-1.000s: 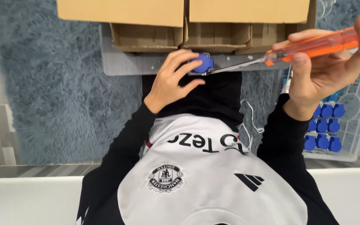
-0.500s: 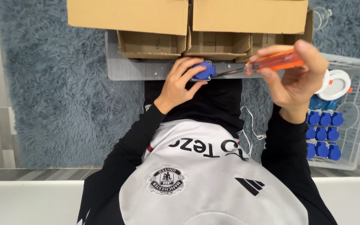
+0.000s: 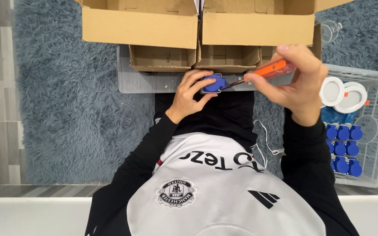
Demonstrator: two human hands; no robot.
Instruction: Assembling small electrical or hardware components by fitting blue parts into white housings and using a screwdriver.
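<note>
While the left hand (image 3: 188,97) pinches a blue socket (image 3: 214,83), the right hand (image 3: 295,83) works an orange-handled screwdriver (image 3: 265,71) into it.

Both grips are closed — left around the socket on the grey board (image 3: 145,81), right around the handle at 3 o'clock from it. Cardboard box (image 3: 197,28) at 12 o'clock; wire basket (image 3: 375,131) of blue sockets far right — on the shaggy rug (image 3: 66,109).

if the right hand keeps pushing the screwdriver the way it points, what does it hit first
Most likely the blue socket: the right hand aims the orange screwdriver leftward, its tip at or just short of the socket, which the left hand holds. Contact is unclear from above.
</note>
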